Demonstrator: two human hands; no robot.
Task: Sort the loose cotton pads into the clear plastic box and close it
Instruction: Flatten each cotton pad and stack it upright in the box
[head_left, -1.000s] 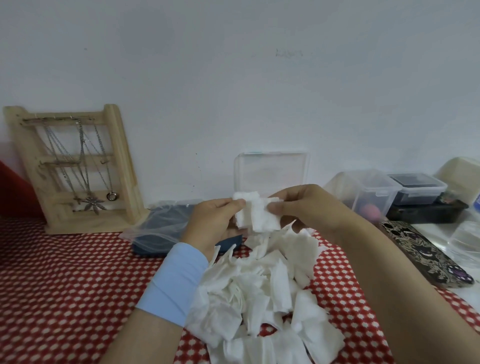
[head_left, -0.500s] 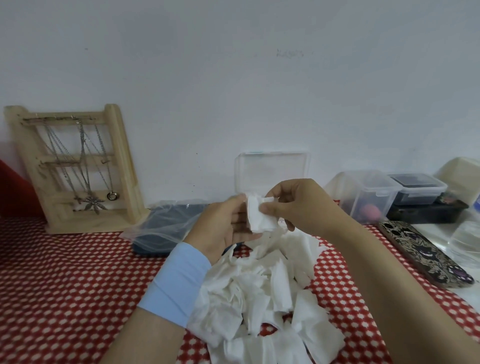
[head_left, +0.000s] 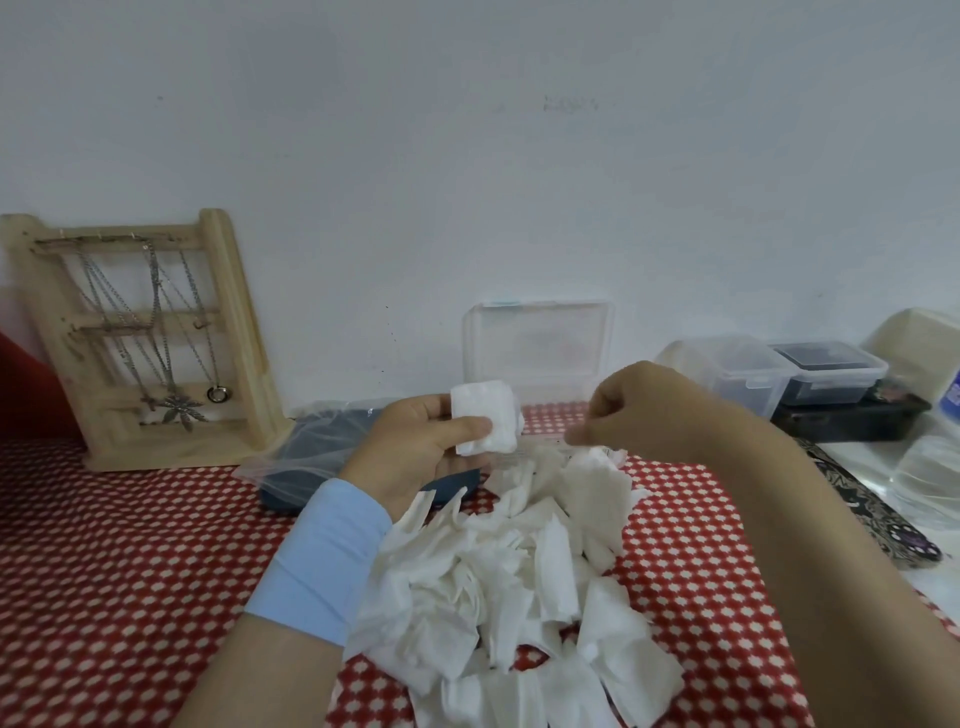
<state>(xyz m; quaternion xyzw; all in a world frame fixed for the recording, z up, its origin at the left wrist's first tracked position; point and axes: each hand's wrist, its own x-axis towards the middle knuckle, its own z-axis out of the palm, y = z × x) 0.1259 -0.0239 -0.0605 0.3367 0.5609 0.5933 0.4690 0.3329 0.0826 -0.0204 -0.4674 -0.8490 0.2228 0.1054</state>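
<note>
A small stack of cotton pads (head_left: 485, 417) is pinched in the left hand (head_left: 415, 447), thumb pressed on its front face, held above the far edge of the loose pile (head_left: 524, 587). That pile of white pads lies heaped on the red-and-white patterned cloth (head_left: 130, 561) covering the bench, spreading from mid-bench toward the near edge. The right hand (head_left: 654, 410) hovers just right of the held stack, apart from it, its fingers curled inward with the tips drawn together over the far end of the pile; whether they grip a pad cannot be told, as the fingertips are blurred.

The clear plastic box (head_left: 540, 353) sits at the far edge against the white wall, its lid up; a thin coloured strip at the lid's top edge is too small to read. A light blue wristband (head_left: 322, 566) wraps the left forearm. Left of the hands lies a dark item in a clear bag (head_left: 306, 457), and beyond it, at the far-left corner, a wooden necklace rack (head_left: 140, 338) leans on the wall. At the far right stand lidded plastic containers (head_left: 769, 374); no writing on them is legible.
</note>
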